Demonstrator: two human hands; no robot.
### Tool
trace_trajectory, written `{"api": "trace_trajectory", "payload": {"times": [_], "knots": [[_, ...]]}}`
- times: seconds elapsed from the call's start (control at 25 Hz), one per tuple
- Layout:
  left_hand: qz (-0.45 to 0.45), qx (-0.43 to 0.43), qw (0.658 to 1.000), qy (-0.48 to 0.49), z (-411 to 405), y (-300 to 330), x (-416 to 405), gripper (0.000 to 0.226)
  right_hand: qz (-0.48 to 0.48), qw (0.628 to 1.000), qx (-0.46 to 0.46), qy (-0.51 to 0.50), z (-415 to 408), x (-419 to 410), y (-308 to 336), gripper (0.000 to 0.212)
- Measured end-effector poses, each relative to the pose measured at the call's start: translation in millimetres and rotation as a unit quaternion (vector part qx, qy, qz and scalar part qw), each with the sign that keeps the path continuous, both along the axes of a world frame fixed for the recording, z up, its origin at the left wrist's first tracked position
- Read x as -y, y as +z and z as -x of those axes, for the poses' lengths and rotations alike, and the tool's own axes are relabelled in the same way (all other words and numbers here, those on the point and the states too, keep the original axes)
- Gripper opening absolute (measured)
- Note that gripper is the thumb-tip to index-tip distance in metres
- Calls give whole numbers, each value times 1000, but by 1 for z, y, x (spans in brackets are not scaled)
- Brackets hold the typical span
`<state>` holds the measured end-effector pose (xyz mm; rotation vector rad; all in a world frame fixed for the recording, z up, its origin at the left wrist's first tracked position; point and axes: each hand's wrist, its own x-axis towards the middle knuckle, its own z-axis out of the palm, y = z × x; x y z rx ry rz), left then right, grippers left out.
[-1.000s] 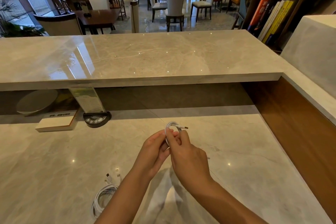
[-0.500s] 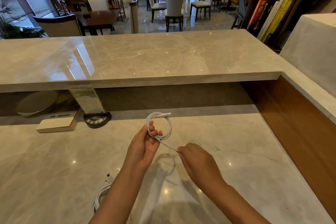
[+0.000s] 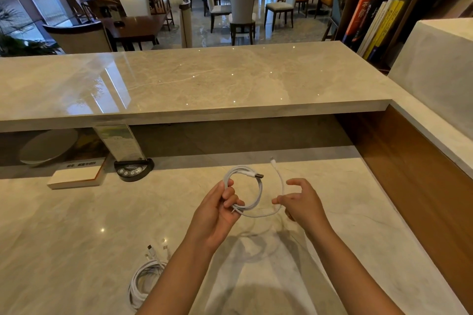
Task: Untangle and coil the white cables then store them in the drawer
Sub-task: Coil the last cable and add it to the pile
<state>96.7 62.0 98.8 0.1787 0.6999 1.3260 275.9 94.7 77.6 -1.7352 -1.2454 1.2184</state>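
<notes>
A white cable (image 3: pixel 258 192) is partly coiled in the air above the marble desk (image 3: pixel 76 233). My left hand (image 3: pixel 217 210) grips the coil at its lower left, thumb and fingers curled round the loops. The loose end rises in an arc to a small plug near the top right. My right hand (image 3: pixel 300 203) pinches that loose strand low down, with the other fingers spread. More white cables (image 3: pixel 144 281) lie bundled on the desk by my left forearm, plugs pointing up. No drawer is in view.
A raised marble counter (image 3: pixel 194 84) runs across in front. Under it stand a sign holder on a black base (image 3: pixel 133 170), a white book (image 3: pixel 76 176) and a round plate (image 3: pixel 48 147). A wooden side panel (image 3: pixel 414 174) bounds the desk on the right.
The coil has grown wider and my hands moved apart. The free end, first drawn tight toward my right hand, now stands up in a loose arc beside the coil.
</notes>
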Motion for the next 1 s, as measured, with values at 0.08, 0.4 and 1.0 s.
{"api": "trace_trajectory", "payload": {"times": [0.08,0.4,1.0], "knots": [[9,-7,1000,-1,-1,-1,0,23,-6,999,-28,39,2,-1,2,21],[61,0,998,-22,0,-8,-3,23,-143,975,-48,161,20,16,-2,33],[108,25,994,-20,-5,-12,-3,25,-355,935,-25,-9,21,32,4,11]]}}
